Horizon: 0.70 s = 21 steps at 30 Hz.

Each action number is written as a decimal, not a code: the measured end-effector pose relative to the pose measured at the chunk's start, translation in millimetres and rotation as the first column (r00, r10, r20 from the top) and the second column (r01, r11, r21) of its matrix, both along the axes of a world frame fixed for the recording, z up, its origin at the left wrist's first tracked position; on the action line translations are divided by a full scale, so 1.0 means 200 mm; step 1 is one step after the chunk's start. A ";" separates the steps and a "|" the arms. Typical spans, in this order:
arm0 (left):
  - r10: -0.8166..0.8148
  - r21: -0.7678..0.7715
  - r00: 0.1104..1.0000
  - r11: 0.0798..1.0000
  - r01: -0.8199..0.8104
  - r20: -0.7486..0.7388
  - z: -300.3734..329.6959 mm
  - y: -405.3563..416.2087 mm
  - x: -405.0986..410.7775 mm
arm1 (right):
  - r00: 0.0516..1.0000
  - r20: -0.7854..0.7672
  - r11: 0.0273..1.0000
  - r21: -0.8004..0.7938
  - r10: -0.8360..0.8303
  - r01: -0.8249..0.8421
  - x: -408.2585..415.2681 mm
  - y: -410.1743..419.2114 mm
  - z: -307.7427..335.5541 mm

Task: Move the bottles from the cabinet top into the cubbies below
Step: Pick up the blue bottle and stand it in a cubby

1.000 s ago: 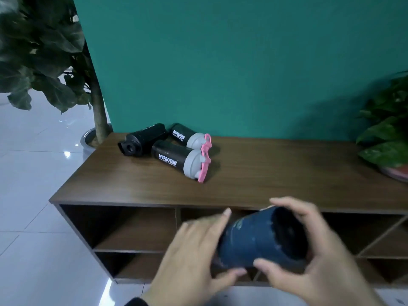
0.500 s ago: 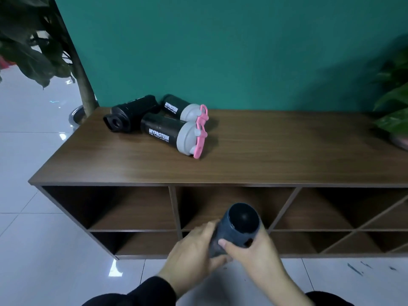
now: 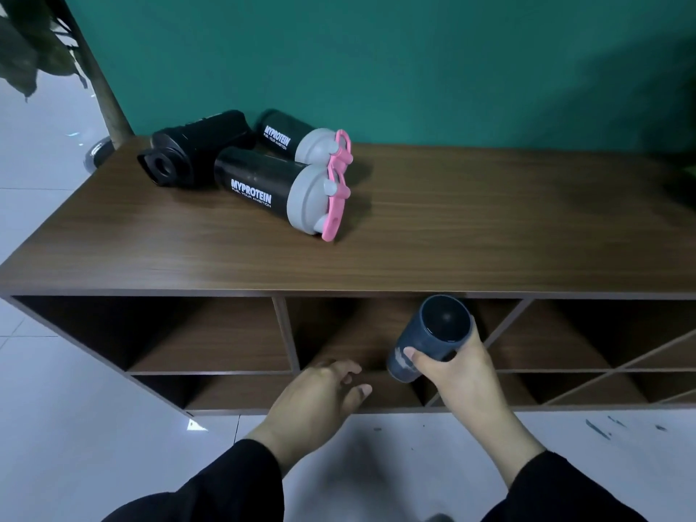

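My right hand (image 3: 457,365) grips a dark blue bottle (image 3: 433,335), its base toward me, at the mouth of the upper middle cubby (image 3: 339,333). My left hand (image 3: 324,393) hangs apart from the bottle, fingers loosely spread, in front of the shelf edge below that cubby. On the wooden cabinet top (image 3: 452,235) three bottles lie on their sides at the back left: an all-black one (image 3: 196,152), and two black MYPROTEIN shakers with grey lids and pink loops, one nearer (image 3: 278,190) and one behind (image 3: 297,139).
A teal wall (image 3: 414,62) backs the cabinet. A potted plant's trunk (image 3: 105,96) stands at the far left on white tiled floor (image 3: 56,427). Dark leaves (image 3: 683,182) intrude at the right edge. The right cubbies have diagonal dividers (image 3: 610,367).
My left hand has let go of the blue bottle and dropped to the left. My right hand alone has carried the bottle up and into the mouth of the upper middle cubby.
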<state>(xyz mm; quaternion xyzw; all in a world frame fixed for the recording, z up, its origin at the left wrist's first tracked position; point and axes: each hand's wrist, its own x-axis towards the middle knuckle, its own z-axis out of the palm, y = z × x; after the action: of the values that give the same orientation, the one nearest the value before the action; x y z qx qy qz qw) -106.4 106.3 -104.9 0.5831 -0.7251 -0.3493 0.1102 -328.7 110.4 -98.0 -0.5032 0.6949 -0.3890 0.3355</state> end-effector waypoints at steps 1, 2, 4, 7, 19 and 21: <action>0.003 0.003 1.000 1.000 -0.003 -0.006 0.00 0.00 0.00 | 1.000 0.002 1.000 0.014 0.002 -0.002 0.00 0.00 -0.01; 0.004 0.006 1.000 1.000 -0.004 -0.009 0.01 -0.01 0.00 | 1.000 0.001 1.000 0.031 0.006 -0.006 -0.01 0.00 -0.02; 0.002 0.015 1.000 1.000 -0.002 -0.007 0.01 -0.02 0.00 | 1.000 -0.004 0.999 0.048 -0.011 0.011 -0.02 -0.01 -0.04; -0.003 0.019 1.000 1.000 0.003 -0.014 0.01 -0.04 0.00 | 0.996 0.029 0.996 0.032 -0.086 0.085 -0.05 -0.07 -0.07; 0.009 -0.008 0.999 1.000 -0.009 -0.039 -0.02 -0.09 0.01 | 0.964 -0.008 0.964 0.035 -0.264 0.265 -0.13 -0.30 -0.10; 0.018 -0.007 0.999 1.000 -0.019 -0.043 -0.02 -0.10 0.01 | 0.961 -0.031 0.961 0.040 -0.273 0.274 -0.13 -0.32 -0.12</action>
<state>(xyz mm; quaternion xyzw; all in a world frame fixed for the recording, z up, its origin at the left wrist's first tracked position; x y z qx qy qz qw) -103.6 86.8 -109.6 0.5817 -0.7184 -0.3582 0.1311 -355.0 45.7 -121.4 -0.3998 0.7704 -0.4099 0.2805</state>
